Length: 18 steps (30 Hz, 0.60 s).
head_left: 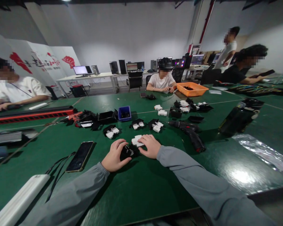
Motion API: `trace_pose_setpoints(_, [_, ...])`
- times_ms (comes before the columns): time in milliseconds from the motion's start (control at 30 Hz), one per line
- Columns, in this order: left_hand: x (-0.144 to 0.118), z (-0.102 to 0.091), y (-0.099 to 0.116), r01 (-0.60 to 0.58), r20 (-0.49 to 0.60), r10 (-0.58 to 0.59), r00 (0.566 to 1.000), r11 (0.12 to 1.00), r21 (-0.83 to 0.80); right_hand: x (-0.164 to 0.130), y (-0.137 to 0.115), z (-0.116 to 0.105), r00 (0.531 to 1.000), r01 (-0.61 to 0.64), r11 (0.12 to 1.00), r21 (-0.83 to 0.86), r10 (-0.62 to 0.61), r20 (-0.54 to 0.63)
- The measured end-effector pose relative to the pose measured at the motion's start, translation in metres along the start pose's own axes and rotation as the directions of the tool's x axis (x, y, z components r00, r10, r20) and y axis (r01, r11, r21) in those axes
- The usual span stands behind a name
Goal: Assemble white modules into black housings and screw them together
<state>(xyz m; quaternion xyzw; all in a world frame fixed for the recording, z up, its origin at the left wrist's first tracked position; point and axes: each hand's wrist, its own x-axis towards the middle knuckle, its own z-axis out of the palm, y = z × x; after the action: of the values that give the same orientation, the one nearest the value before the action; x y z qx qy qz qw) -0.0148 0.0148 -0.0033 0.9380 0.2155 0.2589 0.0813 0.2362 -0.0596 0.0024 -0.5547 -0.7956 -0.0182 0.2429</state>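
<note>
- My left hand (114,155) was cupped on a black plastic housing (128,152) on the green table (141,188); my right hand (149,146) pressed white clips (137,141) at its 1 o'clock.
- Risk, as I judged: a clip could slip sideways under uneven pressure.
- Fingers hid the seating; I couldn't tell the right hand's closure.
- A cordless drill (191,133) lay at 3 o'clock, a phone (80,156) at 9.

The white banner (41,61) bears red fist emblems and dark characters (too blurred to read).

Both hands rest on a green table (141,188): the left hand (114,156) grips a black part (128,152), the right hand (150,146) presses a white part (137,141). A phone (80,156) lies left, a drill (191,133) right.
</note>
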Motion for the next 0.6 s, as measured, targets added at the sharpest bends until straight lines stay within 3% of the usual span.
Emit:
trace_pose_setpoints(267, [-0.008, 0.002, -0.011, 0.096, 0.078, -0.092, 0.993, 0.994, -0.050, -0.001, 0.009, 0.011, 0.999, -0.031, 0.999, -0.010, 0.031, 0.027])
trace_pose_setpoints(600, [-0.003, 0.001, -0.008, 0.146, 0.072, -0.140, 0.987, 0.986, -0.081, -0.019, -0.001, -0.013, 0.997, -0.053, 0.998, -0.041, 0.055, 0.056])
